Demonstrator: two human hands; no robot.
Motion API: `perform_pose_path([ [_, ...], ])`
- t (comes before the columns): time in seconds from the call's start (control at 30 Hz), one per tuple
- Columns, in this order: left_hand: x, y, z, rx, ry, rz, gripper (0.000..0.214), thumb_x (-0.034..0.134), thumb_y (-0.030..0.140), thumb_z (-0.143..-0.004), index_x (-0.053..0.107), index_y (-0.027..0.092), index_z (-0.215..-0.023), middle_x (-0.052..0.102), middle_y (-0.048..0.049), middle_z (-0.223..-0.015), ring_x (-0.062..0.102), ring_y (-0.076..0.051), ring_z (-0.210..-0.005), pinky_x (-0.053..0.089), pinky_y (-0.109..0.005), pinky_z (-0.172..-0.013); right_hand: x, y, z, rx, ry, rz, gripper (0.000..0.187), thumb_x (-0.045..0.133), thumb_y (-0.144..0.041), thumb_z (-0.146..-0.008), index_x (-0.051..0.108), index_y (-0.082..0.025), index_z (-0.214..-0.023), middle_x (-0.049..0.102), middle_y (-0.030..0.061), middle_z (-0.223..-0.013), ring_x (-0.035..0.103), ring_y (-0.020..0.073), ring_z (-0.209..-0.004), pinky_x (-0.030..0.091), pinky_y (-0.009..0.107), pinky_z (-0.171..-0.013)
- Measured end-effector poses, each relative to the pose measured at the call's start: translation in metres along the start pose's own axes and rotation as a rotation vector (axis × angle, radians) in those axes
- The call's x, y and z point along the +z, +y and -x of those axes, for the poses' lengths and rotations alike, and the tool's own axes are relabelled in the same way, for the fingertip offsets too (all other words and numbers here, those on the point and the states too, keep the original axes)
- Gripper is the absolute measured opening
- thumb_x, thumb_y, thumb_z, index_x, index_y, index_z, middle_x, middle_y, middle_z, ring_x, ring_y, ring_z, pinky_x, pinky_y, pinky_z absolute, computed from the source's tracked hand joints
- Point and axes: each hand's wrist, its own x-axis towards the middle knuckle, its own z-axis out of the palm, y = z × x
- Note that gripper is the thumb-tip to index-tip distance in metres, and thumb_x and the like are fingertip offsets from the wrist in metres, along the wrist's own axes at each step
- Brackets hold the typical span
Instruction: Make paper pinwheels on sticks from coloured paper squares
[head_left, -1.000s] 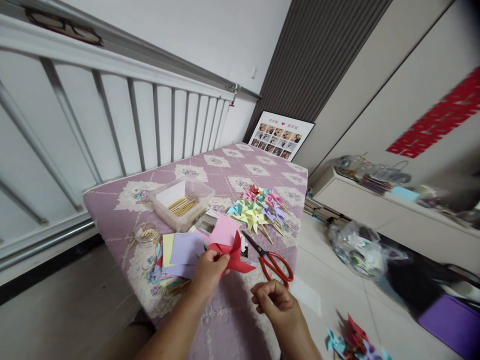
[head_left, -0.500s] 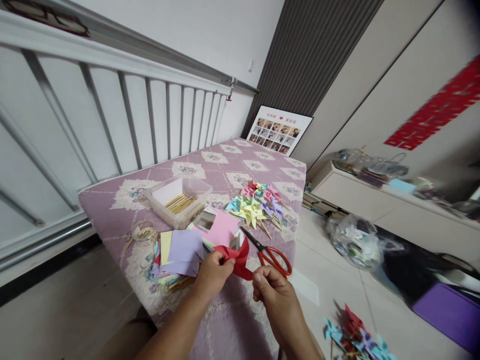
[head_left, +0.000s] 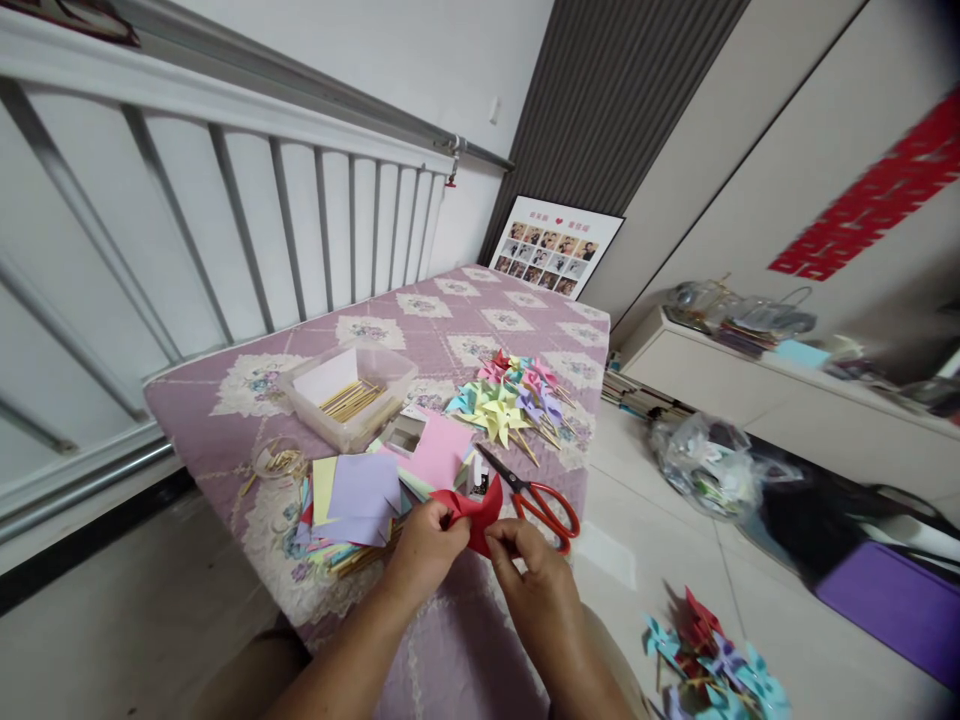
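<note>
A red paper pinwheel [head_left: 480, 522], its corners folded inward, is held over the near part of the table. My left hand [head_left: 429, 545] pinches it from the left with thumb and forefinger. From the right, my right hand [head_left: 531, 570] has thumb and fingertips closed at the pinwheel's lower right edge. Just beyond my right hand lie black scissors with red handles [head_left: 536, 498]. To the left of the pinwheel rests a stack of coloured paper squares [head_left: 364, 488], with pink paper [head_left: 442, 448] behind it.
A clear plastic box [head_left: 349, 395] holds thin sticks. Beside it stands a small round container [head_left: 277, 458] of small gold-coloured pieces. Finished pinwheels [head_left: 502, 410] lie on the tablecloth, and more pinwheels [head_left: 712, 660] are low at right. A radiator [head_left: 247, 230] runs along the left.
My right hand has moved left and a little up, from apart to contact with the red pinwheel. My left hand keeps its pinch. The view has shifted slightly.
</note>
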Motion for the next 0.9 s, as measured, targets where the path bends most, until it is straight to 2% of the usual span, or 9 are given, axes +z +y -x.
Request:
perform_pose_path([
  [0.13, 0.001, 0.001, 0.001, -0.009, -0.037, 0.049, 0.013, 0.052, 0.024, -0.071, 0.061, 0.016, -0.065, 0.063, 0.0006, -0.068, 0.054, -0.013, -0.064, 0.041, -0.022, -0.061, 0.002, 0.001, -0.003, -0.168, 0.011, 0.112, 0.013, 0.052, -0.014, -0.085, 0.059, -0.020, -0.077, 0.062, 0.0028, -0.074, 0.057, 0.0171, -0.070, 0.044, 0.028, -0.064],
  [0.3, 0.001, -0.003, 0.000, -0.081, -0.067, 0.083, 0.016, 0.053, 0.026, -0.072, 0.064, 0.015, -0.068, 0.061, 0.0011, -0.063, 0.051, -0.012, -0.059, 0.039, -0.022, -0.057, 0.004, 0.004, -0.005, -0.192, 0.081, 0.225, 0.011, 0.055, -0.015, -0.083, 0.062, -0.021, -0.076, 0.059, 0.0045, -0.079, 0.054, 0.0200, -0.075, 0.042, 0.034, -0.068],
  [0.4, 0.000, -0.005, 0.001, -0.071, -0.090, 0.099, 0.019, 0.053, 0.028, -0.073, 0.065, 0.014, -0.072, 0.059, 0.0018, -0.061, 0.048, -0.011, -0.056, 0.036, -0.021, -0.054, 0.005, 0.006, -0.004, -0.151, 0.127, 0.215, 0.009, 0.057, -0.018, -0.082, 0.064, -0.023, -0.077, 0.058, 0.0083, -0.098, 0.053, 0.0252, -0.093, 0.042, 0.042, -0.079],
  [0.53, -0.002, -0.003, 0.002, -0.071, -0.096, 0.117, 0.020, 0.053, 0.028, -0.073, 0.066, 0.014, -0.075, 0.056, 0.0032, -0.057, 0.044, -0.010, -0.052, 0.032, -0.021, -0.050, 0.005, 0.008, -0.003, -0.048, 0.096, 0.143, 0.011, 0.057, -0.024, -0.083, 0.065, -0.023, -0.075, 0.051, 0.0106, -0.118, 0.045, 0.0298, -0.114, 0.037, 0.051, -0.093],
  [0.73, -0.003, 0.011, 0.007, -0.022, -0.117, 0.098, 0.019, 0.051, 0.021, -0.070, 0.069, 0.015, -0.077, 0.064, 0.0014, -0.068, 0.051, -0.011, -0.061, 0.039, -0.021, -0.060, 0.004, 0.005, -0.002, 0.081, -0.004, 0.034, 0.015, 0.056, -0.030, -0.082, 0.065, -0.023, -0.072, 0.052, 0.0105, -0.121, 0.038, 0.0317, -0.124, 0.032, 0.053, -0.100],
  [0.9, -0.005, 0.014, 0.008, -0.059, -0.120, 0.110, 0.018, 0.053, 0.023, -0.070, 0.068, 0.015, -0.075, 0.061, 0.0029, -0.063, 0.049, -0.011, -0.057, 0.037, -0.021, -0.055, 0.005, 0.004, -0.003, 0.143, -0.029, -0.029, 0.014, 0.058, -0.031, -0.080, 0.066, -0.023, -0.071, 0.055, 0.0101, -0.116, 0.040, 0.0309, -0.124, 0.034, 0.052, -0.100],
])
